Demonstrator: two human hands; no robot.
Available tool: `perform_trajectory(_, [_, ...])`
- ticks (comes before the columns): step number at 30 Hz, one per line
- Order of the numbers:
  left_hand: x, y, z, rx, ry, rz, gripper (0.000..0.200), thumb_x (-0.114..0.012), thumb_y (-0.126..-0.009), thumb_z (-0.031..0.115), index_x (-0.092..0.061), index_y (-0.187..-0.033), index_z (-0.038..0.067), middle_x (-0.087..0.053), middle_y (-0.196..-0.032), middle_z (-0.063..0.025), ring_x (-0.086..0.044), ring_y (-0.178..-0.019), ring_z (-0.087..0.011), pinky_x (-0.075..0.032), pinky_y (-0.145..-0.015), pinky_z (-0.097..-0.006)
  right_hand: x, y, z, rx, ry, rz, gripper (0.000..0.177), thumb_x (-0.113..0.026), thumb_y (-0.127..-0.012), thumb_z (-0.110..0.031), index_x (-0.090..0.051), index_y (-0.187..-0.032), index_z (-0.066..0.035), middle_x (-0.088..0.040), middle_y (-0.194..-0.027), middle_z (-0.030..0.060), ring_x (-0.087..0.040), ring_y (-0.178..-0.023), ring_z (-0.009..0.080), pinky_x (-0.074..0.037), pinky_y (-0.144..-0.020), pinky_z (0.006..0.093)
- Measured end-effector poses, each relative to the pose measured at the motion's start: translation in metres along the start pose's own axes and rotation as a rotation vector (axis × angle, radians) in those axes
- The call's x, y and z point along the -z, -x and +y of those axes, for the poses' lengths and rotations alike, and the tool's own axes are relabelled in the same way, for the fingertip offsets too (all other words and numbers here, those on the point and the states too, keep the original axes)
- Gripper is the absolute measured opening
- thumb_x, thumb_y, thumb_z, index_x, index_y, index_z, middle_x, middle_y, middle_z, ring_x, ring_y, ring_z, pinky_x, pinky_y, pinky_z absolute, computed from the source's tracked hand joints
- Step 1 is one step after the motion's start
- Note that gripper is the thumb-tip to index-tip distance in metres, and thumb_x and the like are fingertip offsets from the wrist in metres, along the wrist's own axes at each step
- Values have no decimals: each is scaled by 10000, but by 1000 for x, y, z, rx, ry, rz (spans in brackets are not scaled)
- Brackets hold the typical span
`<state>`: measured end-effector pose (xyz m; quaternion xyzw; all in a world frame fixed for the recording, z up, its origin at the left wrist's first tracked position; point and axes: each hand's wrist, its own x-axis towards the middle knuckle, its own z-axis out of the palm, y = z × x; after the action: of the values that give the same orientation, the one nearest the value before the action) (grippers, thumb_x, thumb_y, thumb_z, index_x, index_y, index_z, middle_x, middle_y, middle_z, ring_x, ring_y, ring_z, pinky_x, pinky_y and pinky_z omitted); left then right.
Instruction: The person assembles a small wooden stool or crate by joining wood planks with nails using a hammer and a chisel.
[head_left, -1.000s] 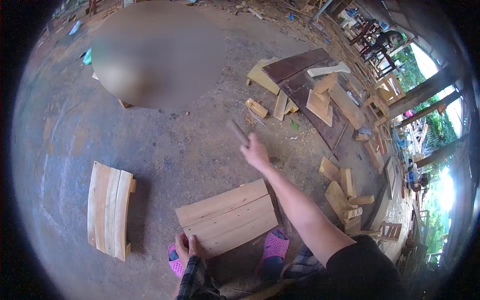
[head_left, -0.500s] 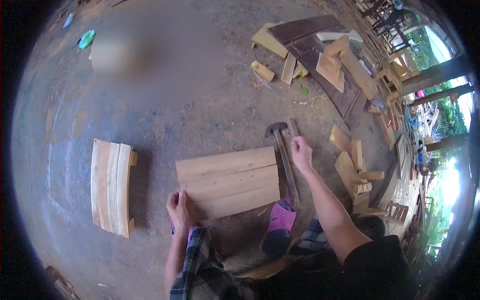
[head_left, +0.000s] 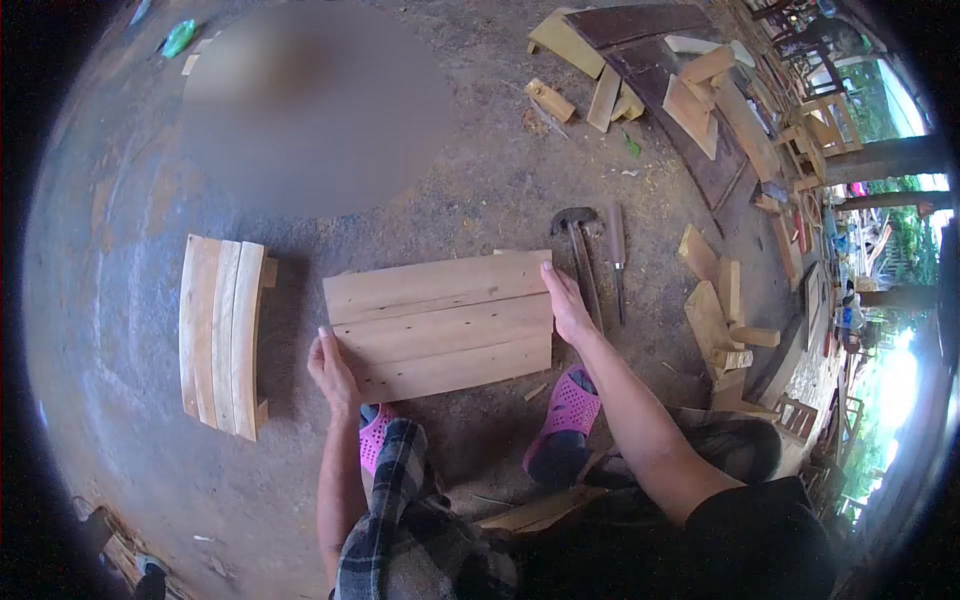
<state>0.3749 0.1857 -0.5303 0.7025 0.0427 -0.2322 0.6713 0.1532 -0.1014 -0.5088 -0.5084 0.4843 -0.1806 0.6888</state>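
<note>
A panel of joined wooden boards (head_left: pixel 440 325) is held between my two hands, in front of my feet. My left hand (head_left: pixel 333 370) grips its left edge, and my right hand (head_left: pixel 566 303) grips the upper right corner. Small dark holes or nail marks dot the boards. Just right of the panel, a hammer (head_left: pixel 585 262) lies on the ground, and a tool with a wooden handle and thin metal shaft (head_left: pixel 618 250) lies beside it. A curved slatted wooden piece (head_left: pixel 220 335) stands to the left.
Wood offcuts (head_left: pixel 705 310) lie at the right. Behind them, a dark brown panel (head_left: pixel 655 95) carries more scraps. A short wooden block (head_left: pixel 550 100) is on the ground near the top. Pink shoes (head_left: pixel 570 405) are below the panel. A blurred patch covers the upper left.
My right hand has let go of the wooden-handled tool, which now lies by the hammer, and has taken hold of the panel's right side. The panel is tilted differently.
</note>
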Motion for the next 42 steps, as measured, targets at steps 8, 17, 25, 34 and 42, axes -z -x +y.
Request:
perform_trajectory(8, [-9, -10, -2, -147, -233, 97, 389, -550, -975, 337, -477, -701, 70, -412, -666, 50, -358, -647, -58, -322, -545, -251, -36, -34, -5, 4, 200, 54, 467, -725, -835, -374, -630, -1079, 13, -669, -1051, 96, -597, -979, 140, -455, -880, 296])
perform_trajectory(17, [-11, -11, 13, 22, -181, 80, 350, -565, -965, 314, -507, -714, 78, -441, -684, 59, -364, -647, -52, -306, -569, -230, -40, -40, -7, -68, 123, 34, 370, -733, -815, -314, -653, -1024, -19, -678, -1005, 74, -626, -920, 163, -481, -823, 318])
perform_trajectory(25, [-18, 5, -8, 82, -5, 69, 324, -541, -981, 314, -510, -737, 103, -443, -716, 67, -368, -690, -48, -314, -613, -229, 3, -64, -19, 108, 261, -127, 342, -673, -883, -317, -603, -1037, -20, -667, -960, 79, -623, -894, 167, -487, -787, 324])
perform_trajectory(34, [-23, 46, -40, 38, 121, 57, 283, -421, -1035, 292, -520, -928, 50, -516, -865, 21, -441, -809, -72, -400, -715, -257, 97, -30, 43, 284, 1269, 444, 540, -715, -796, -404, -503, -1092, -5, -626, -987, 235, -597, -980, 434, -464, -860, 476])
perform_trajectory(42, [-25, 60, -58, -25, 98, 160, 305, -381, -1044, 258, -499, -928, 2, -515, -855, -8, -447, -803, -96, -404, -709, -259, 57, 10, -60, -117, 312, 70, 380, -628, -898, -225, -466, -1208, -77, -582, -766, 77, -578, -554, 163, -510, -506, 313])
